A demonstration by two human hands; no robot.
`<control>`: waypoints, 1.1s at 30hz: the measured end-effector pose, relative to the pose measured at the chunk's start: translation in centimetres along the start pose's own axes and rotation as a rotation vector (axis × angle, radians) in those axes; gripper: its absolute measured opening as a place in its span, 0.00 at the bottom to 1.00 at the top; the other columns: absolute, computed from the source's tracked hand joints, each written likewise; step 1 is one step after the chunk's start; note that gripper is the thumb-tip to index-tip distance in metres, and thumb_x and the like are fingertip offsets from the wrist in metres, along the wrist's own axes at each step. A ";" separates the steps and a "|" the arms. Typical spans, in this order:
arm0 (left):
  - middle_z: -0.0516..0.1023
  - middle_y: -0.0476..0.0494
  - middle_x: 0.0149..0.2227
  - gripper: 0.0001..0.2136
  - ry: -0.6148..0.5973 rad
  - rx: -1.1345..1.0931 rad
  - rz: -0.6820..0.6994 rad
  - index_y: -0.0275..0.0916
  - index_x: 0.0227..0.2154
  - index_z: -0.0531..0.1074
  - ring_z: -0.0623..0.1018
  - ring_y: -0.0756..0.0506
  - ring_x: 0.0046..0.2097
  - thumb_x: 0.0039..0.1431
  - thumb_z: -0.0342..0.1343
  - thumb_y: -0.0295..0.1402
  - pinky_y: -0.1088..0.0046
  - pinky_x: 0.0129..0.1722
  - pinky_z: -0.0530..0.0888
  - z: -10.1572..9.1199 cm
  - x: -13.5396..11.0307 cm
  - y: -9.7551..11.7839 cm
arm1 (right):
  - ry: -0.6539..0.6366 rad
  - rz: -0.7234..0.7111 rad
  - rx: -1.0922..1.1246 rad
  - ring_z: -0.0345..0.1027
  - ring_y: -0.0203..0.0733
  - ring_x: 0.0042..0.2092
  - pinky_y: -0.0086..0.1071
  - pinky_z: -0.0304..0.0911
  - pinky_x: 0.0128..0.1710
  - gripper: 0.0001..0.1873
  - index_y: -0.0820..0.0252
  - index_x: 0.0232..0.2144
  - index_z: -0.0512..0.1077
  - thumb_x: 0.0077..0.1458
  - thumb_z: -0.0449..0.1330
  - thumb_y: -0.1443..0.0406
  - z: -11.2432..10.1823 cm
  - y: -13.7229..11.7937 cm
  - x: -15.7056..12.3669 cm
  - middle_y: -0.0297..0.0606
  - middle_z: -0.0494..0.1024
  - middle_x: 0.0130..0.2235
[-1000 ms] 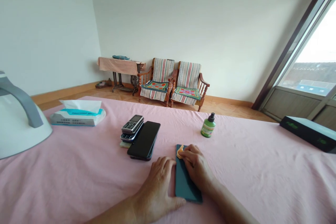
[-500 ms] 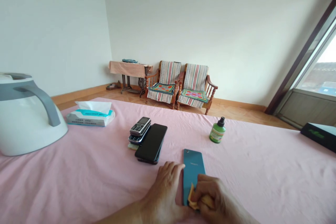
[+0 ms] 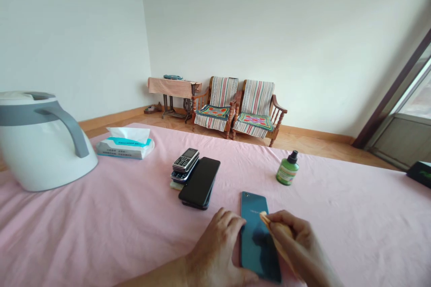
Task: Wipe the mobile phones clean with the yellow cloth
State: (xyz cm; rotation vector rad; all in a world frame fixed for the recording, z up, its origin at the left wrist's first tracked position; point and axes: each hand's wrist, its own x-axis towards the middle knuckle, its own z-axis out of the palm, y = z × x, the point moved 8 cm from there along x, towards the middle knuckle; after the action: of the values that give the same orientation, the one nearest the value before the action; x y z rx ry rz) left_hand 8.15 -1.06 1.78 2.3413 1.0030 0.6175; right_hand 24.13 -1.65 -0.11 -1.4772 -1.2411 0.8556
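A teal smartphone (image 3: 256, 233) lies back up on the pink tablecloth (image 3: 101, 215) near the front edge. My left hand (image 3: 215, 251) rests flat against its left side, fingers together, steadying it. My right hand (image 3: 299, 246) is closed on a small orange cloth (image 3: 273, 228), its tip touching the phone's right edge near the top. To the upper left lies a stack of phones: a black smartphone (image 3: 200, 182) beside a grey keypad phone (image 3: 185, 159) on top of others.
A small green spray bottle (image 3: 287, 169) stands behind the teal phone. A tissue pack (image 3: 125, 144) and a white kettle with a grey handle (image 3: 43, 143) are at the left. A dark box (image 3: 420, 172) sits at the right edge. Two striped chairs (image 3: 239, 110) stand by the far wall.
My right hand slid the cloth from the phone's top down to its near end, then back up to the right edge. The view shifted left.
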 end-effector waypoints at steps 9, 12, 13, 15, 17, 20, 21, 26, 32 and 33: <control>0.71 0.41 0.44 0.35 -0.034 0.018 -0.007 0.37 0.48 0.69 0.68 0.37 0.45 0.35 0.70 0.44 0.58 0.47 0.68 -0.7 0.0 0.6 | -0.017 0.206 0.300 0.59 0.32 0.20 0.23 0.51 0.16 0.21 0.62 0.31 0.75 0.43 0.65 0.50 -0.7 0.5 -0.5 0.36 0.71 0.23; 0.71 0.42 0.42 0.31 -0.014 -0.012 0.010 0.37 0.46 0.69 0.70 0.38 0.44 0.37 0.70 0.43 0.60 0.46 0.70 -0.8 0.1 1.2 | -0.016 0.167 0.342 0.60 0.31 0.22 0.22 0.51 0.16 0.19 0.62 0.29 0.75 0.42 0.66 0.52 -0.4 -0.7 -0.7 0.37 0.72 0.24; 0.71 0.42 0.42 0.28 -0.007 -0.020 0.025 0.37 0.45 0.69 0.70 0.39 0.44 0.40 0.69 0.40 0.62 0.46 0.70 -0.7 0.0 1.5 | -0.020 0.147 0.359 0.60 0.31 0.22 0.22 0.51 0.17 0.18 0.63 0.28 0.75 0.42 0.67 0.53 -0.3 -1.2 -0.8 0.36 0.71 0.24; 0.72 0.43 0.42 0.23 0.002 -0.008 0.050 0.37 0.46 0.68 0.72 0.41 0.44 0.45 0.64 0.33 0.64 0.46 0.70 -0.4 -0.2 2.0 | -0.031 0.111 0.389 0.58 0.30 0.22 0.22 0.52 0.18 0.17 0.63 0.26 0.74 0.41 0.67 0.54 0.0 -2.1 -0.8 0.34 0.70 0.23; 0.73 0.42 0.42 0.24 0.006 0.036 0.058 0.37 0.49 0.66 0.73 0.41 0.44 0.46 0.60 0.27 0.64 0.47 0.71 0.0 -0.4 2.3 | -0.029 0.088 0.404 0.56 0.29 0.21 0.22 0.51 0.18 0.17 0.63 0.25 0.74 0.41 0.67 0.54 0.1 -2.6 -0.8 0.32 0.68 0.21; 0.73 0.40 0.43 0.29 0.010 0.105 0.073 0.37 0.54 0.62 0.73 0.40 0.45 0.45 0.57 0.24 0.63 0.48 0.71 0.5 -0.8 2.4 | -0.018 0.074 0.414 0.54 0.28 0.20 0.22 0.49 0.17 0.16 0.63 0.25 0.73 0.41 0.67 0.55 0.1 -2.9 -0.7 0.32 0.67 0.20; 0.73 0.40 0.44 0.31 0.011 0.121 0.083 0.37 0.55 0.61 0.73 0.40 0.45 0.44 0.57 0.24 0.63 0.48 0.71 0.6 -0.8 2.4 | -0.021 0.067 0.419 0.54 0.28 0.20 0.22 0.48 0.17 0.16 0.63 0.25 0.73 0.41 0.67 0.55 0.2 -3.0 -0.7 0.32 0.67 0.21; 0.73 0.42 0.43 0.28 0.018 0.097 0.080 0.39 0.53 0.62 0.74 0.41 0.44 0.47 0.59 0.27 0.63 0.46 0.72 0.3 -0.6 2.5 | -0.052 0.028 0.447 0.54 0.28 0.21 0.22 0.47 0.17 0.15 0.62 0.25 0.72 0.43 0.66 0.56 0.5 -3.7 -1.2 0.32 0.67 0.23; 0.74 0.44 0.41 0.25 0.057 0.007 0.066 0.40 0.51 0.62 0.74 0.43 0.42 0.47 0.52 0.21 0.67 0.44 0.72 -0.4 -0.5 2.7 | -0.086 -0.034 0.398 0.48 0.27 0.20 0.22 0.43 0.16 0.15 0.62 0.25 0.72 0.47 0.64 0.54 1.0 -3.8 -1.5 0.29 0.63 0.21; 0.74 0.45 0.40 0.25 0.078 -0.007 0.060 0.40 0.51 0.62 0.74 0.44 0.40 0.47 0.51 0.20 0.68 0.42 0.72 -0.6 -0.5 2.5 | -0.074 -0.043 0.382 0.47 0.27 0.19 0.23 0.43 0.16 0.16 0.62 0.25 0.72 0.48 0.63 0.54 1.0 -3.5 -1.3 0.28 0.61 0.20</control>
State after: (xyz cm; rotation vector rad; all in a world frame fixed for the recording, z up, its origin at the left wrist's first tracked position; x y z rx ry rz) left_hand 8.76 -2.78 3.72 2.3650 0.9654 0.7393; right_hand 21.89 -2.75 2.92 -1.1180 -1.0851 1.0602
